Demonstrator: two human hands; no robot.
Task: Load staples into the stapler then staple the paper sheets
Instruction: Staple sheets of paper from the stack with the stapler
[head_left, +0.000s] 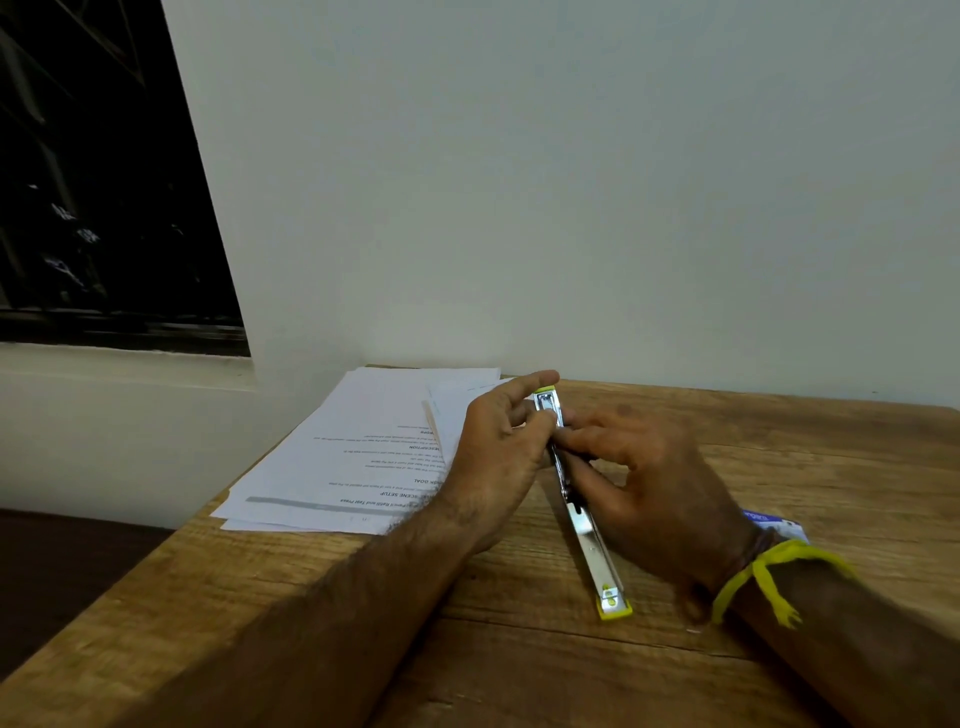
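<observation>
Stapler (584, 512) opened flat, chrome with lime-green ends, lying mid-tabletop (779, 457) toward the far edge, pinched at its far half by left hand (498, 457) and right hand (660, 488), paper sheets (353, 447) at far-left corner.

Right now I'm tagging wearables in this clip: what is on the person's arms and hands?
Both forearms are bare, with no sleeves showing. The right wrist carries a yellow cord bracelet with a loose knotted end, beside a thin brown band. The left hand and wrist show nothing worn.
</observation>
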